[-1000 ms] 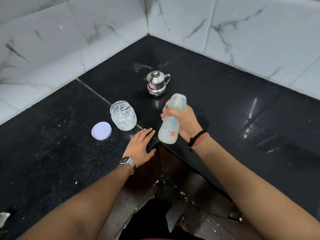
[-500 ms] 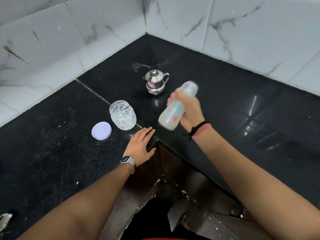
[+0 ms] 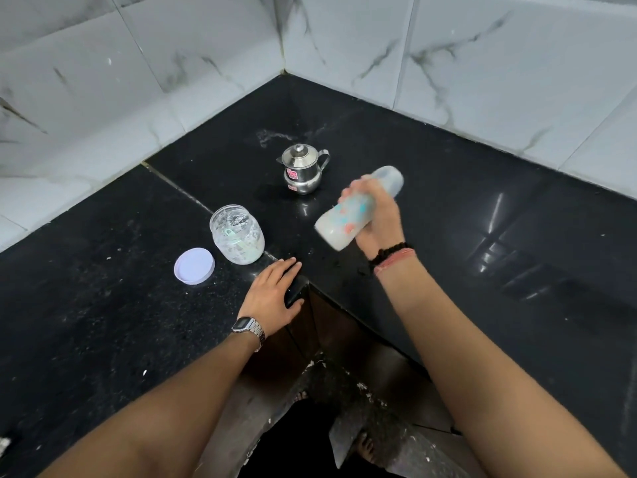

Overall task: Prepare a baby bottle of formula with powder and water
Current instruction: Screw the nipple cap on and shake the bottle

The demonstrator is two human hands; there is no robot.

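- My right hand [image 3: 377, 215] has its grip clamped round the baby bottle [image 3: 348, 219], holding it tilted above the counter [image 3: 448, 208], capped end up toward the wall, milky base toward me.
- My left hand [image 3: 274, 293] lies flat on the counter's inner corner, grip apart, fingers straight, holding nothing.
- Just beyond that hand stands the open powder jar [image 3: 238, 234], its white lid [image 3: 194, 265] lying beside it.
- Farther back sits the steel pot [image 3: 303, 169], lid on.
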